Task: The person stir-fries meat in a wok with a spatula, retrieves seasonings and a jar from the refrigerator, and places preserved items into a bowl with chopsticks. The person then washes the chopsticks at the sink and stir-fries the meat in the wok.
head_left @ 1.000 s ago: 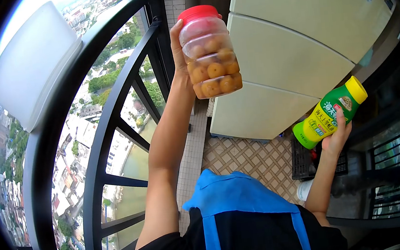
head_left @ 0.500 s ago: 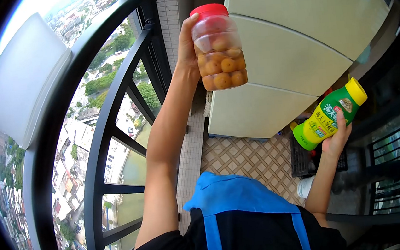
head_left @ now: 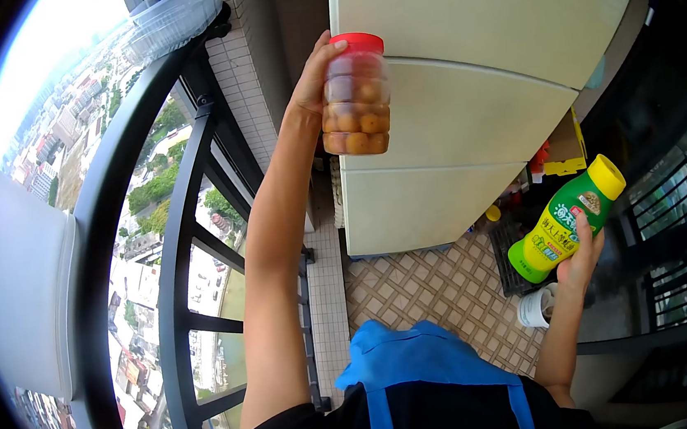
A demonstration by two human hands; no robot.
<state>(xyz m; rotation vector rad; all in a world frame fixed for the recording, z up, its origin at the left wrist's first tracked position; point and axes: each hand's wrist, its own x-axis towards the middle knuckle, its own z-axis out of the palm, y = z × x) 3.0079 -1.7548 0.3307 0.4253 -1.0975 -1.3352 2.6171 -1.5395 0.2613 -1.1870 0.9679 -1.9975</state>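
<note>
A clear plastic jar (head_left: 356, 110) with a red lid is held upright in front of the fridge, with round orange-brown pieces filling its lower part. My left hand (head_left: 314, 77) is closed round its upper side, the thumb near the lid. Over on the right, my right hand (head_left: 583, 253) grips a green and yellow squeeze bottle (head_left: 563, 222) with a yellow cap. The bottle tilts, cap towards the upper right, its printed label facing me. Part of each hand is hidden behind what it holds.
A pale fridge (head_left: 433, 115) stands ahead. Black railing (head_left: 175, 313) runs along the left, with clear plastic containers (head_left: 176, 20) and a whitish bin (head_left: 24, 287) by it. A black crate (head_left: 508, 252) and white bucket (head_left: 535, 309) sit on the tiled floor (head_left: 417, 290).
The view has shifted, showing more of the plastic containers on the railing and of the yellow box beside the fridge. Both hands keep hold of the jar and the bottle.
</note>
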